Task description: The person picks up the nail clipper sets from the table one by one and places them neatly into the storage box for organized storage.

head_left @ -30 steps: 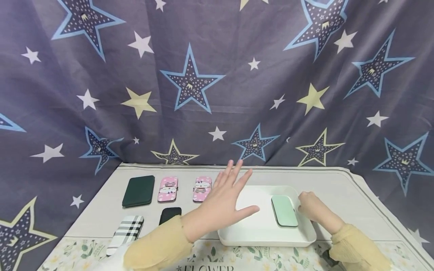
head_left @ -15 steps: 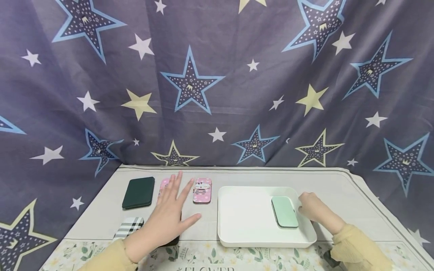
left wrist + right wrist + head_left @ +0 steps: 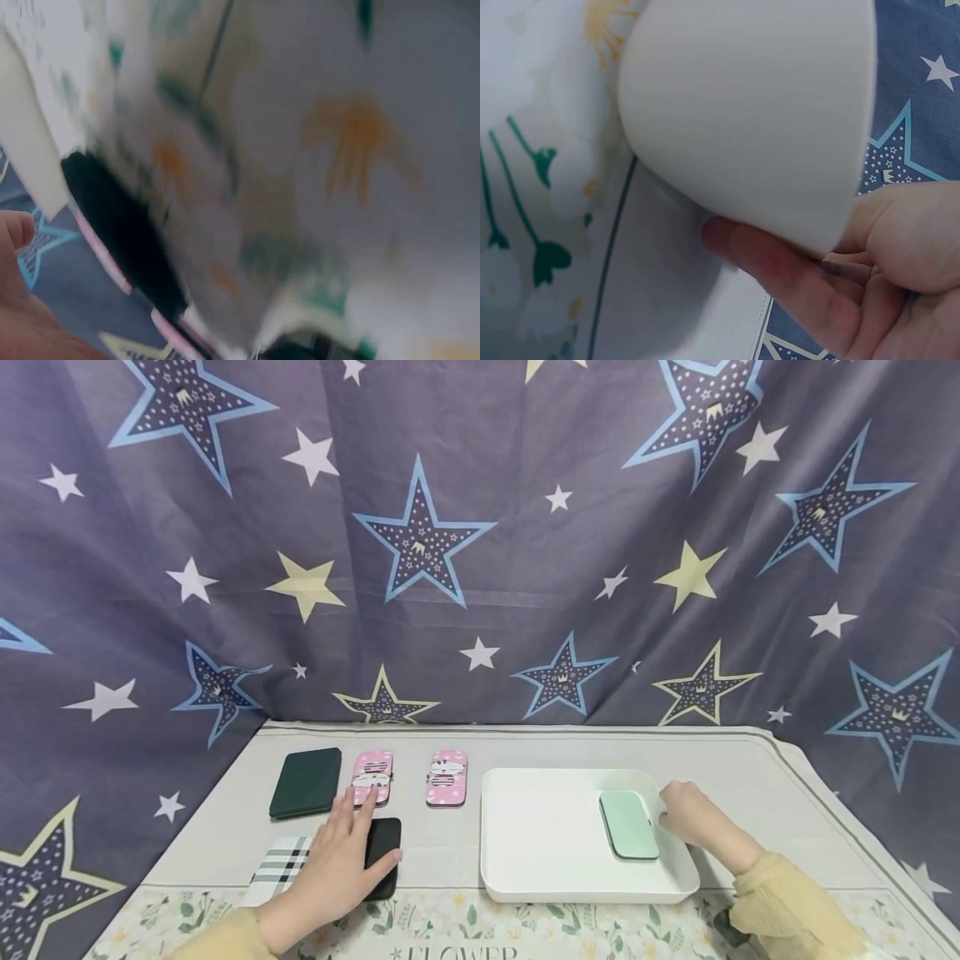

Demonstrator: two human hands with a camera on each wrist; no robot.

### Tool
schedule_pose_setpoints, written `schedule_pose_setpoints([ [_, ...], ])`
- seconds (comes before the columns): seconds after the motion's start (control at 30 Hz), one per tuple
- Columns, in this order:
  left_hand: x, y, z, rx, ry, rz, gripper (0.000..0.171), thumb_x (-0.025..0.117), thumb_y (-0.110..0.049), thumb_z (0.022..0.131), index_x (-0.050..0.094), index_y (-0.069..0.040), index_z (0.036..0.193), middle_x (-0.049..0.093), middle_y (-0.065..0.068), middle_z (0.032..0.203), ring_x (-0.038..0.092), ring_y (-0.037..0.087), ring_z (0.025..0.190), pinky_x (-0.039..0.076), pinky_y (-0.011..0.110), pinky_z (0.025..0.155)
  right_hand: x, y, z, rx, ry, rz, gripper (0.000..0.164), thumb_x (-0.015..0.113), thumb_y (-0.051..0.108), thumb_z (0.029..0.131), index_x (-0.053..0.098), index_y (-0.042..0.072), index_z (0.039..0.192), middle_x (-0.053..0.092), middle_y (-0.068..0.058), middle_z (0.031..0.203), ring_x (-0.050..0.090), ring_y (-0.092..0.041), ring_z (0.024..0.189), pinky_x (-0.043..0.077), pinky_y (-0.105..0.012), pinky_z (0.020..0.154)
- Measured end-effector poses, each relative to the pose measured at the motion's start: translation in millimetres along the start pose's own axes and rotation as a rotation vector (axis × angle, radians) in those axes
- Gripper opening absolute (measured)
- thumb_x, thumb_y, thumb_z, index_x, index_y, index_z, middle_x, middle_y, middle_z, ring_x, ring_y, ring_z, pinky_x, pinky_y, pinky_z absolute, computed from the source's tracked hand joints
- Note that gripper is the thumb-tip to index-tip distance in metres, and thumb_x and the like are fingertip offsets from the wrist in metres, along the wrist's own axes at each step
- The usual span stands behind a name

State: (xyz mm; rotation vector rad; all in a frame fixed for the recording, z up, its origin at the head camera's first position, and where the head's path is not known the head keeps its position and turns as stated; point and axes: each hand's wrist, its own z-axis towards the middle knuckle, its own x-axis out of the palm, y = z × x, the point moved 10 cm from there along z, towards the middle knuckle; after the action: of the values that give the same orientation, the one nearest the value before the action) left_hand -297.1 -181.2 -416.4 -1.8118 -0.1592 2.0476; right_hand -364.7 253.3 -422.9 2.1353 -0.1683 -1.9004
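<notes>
My left hand (image 3: 333, 864) hovers, fingers spread, between a black textured case (image 3: 385, 852) and a plaid case (image 3: 279, 867), overlapping both in the head view. In the left wrist view the black case (image 3: 124, 232) shows as a dark slab beside the thumb. My right hand (image 3: 693, 818) grips the right side of a white tray (image 3: 555, 893). In the right wrist view its fingers (image 3: 780, 270) curl under the tray wall (image 3: 750, 112). Inside the tray, toward the right, lies a mint green case (image 3: 628, 825).
A dark green case (image 3: 306, 782) lies at the back left. Beside it are a pink cat-print case (image 3: 373, 770) and another pink case (image 3: 447, 778). A floral cloth strip (image 3: 450, 922) runs along the front edge, and a star-print curtain (image 3: 480, 568) hangs behind the table.
My left hand has moved left from over the tray to the black and plaid cases, and lower toward the front. The right hand keeps its place on the tray.
</notes>
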Motion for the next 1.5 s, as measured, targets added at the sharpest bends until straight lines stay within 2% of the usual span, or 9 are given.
schedule_pose_setpoints([
  [0.1,16.5,3.5,-2.4,-0.052,0.093,-0.045,0.092,0.056,-0.051,0.09,0.007,-0.002,0.151,0.005,0.036,0.15,0.006,0.054,0.137,0.017,0.071,0.103,1.1,-0.6,-0.5,0.012,0.012,0.01,0.022,0.053,-0.003,0.083,0.061,-0.017,0.098,0.058,-0.012,0.063,0.057,-0.014,0.046,0.05,-0.023,0.042],
  [0.2,25.4,3.2,-2.5,-0.075,0.141,-0.088,0.094,0.058,-0.05,0.089,0.007,0.003,0.149,0.009,0.04,0.147,0.005,0.054,0.137,0.016,0.069,0.105,1.2,-0.7,-1.0,0.02,0.015,0.016,0.023,0.053,-0.003,0.083,0.06,-0.017,0.099,0.058,-0.012,0.063,0.057,-0.014,0.045,0.049,-0.023,0.042],
  [0.33,31.1,2.6,0.0,-0.097,0.178,-0.101,0.092,0.06,-0.047,0.089,0.014,0.009,0.146,0.013,0.042,0.145,0.009,0.055,0.136,0.021,0.068,0.104,-0.2,1.1,-1.9,0.015,0.007,0.015,0.024,0.053,-0.003,0.082,0.059,-0.018,0.1,0.058,-0.013,0.063,0.056,-0.014,0.044,0.049,-0.023,0.041],
  [0.5,32.8,4.6,4.1,-0.117,0.214,-0.064,0.085,0.061,-0.041,0.089,0.024,0.014,0.142,0.019,0.043,0.143,0.02,0.058,0.131,0.032,0.069,0.095,-1.0,3.1,-2.2,0.012,0.001,0.015,0.024,0.053,-0.003,0.083,0.059,-0.018,0.1,0.058,-0.012,0.063,0.056,-0.014,0.044,0.049,-0.022,0.042],
  [0.73,24.1,10.6,11.8,-0.107,0.195,0.055,0.076,0.063,-0.041,0.088,0.04,0.016,0.132,0.041,0.037,0.132,0.04,0.052,0.121,0.039,0.062,0.094,-2.6,8.8,-1.3,-0.027,-0.02,-0.018,0.017,0.055,-0.003,0.082,0.063,-0.015,0.092,0.057,-0.01,0.061,0.055,-0.013,0.047,0.049,-0.022,0.043],
  [0.87,17.1,13.0,17.6,-0.101,0.174,0.074,0.068,0.067,-0.038,0.086,0.048,0.013,0.127,0.048,0.034,0.126,0.046,0.049,0.115,0.043,0.06,0.09,-3.3,9.3,-0.4,-0.028,-0.024,-0.026,0.02,0.056,-0.003,0.082,0.062,-0.016,0.095,0.06,-0.013,0.065,0.056,-0.014,0.049,0.05,-0.023,0.044],
  [1.2,11.5,28.8,40.5,-0.151,0.188,-0.06,0.055,0.08,-0.028,0.075,0.062,0.01,0.11,0.061,0.02,0.1,0.057,0.025,0.088,0.05,0.044,0.078,-1.1,3.3,-5.4,-0.003,-0.013,0.008,0.022,0.053,-0.003,0.083,0.058,-0.019,0.097,0.056,-0.012,0.063,0.055,-0.014,0.044,0.048,-0.023,0.04],
  [1.37,8.7,38.0,43.2,-0.2,0.19,-0.134,0.052,0.084,-0.026,0.07,0.064,0.009,0.103,0.065,0.015,0.093,0.058,0.022,0.082,0.051,0.042,0.075,-1.7,4.6,-6.6,-0.01,0.007,0.002,0.021,0.053,-0.003,0.084,0.059,-0.018,0.097,0.056,-0.011,0.061,0.056,-0.013,0.041,0.048,-0.023,0.039],
  [1.5,9.5,40.6,44.5,-0.231,0.221,-0.14,0.054,0.084,-0.028,0.07,0.064,0.009,0.103,0.064,0.013,0.091,0.056,0.021,0.079,0.051,0.039,0.072,-2.9,5.4,-4.8,-0.016,0.02,0.005,0.02,0.053,-0.003,0.084,0.06,-0.017,0.097,0.056,-0.01,0.06,0.056,-0.013,0.041,0.049,-0.022,0.04],
])
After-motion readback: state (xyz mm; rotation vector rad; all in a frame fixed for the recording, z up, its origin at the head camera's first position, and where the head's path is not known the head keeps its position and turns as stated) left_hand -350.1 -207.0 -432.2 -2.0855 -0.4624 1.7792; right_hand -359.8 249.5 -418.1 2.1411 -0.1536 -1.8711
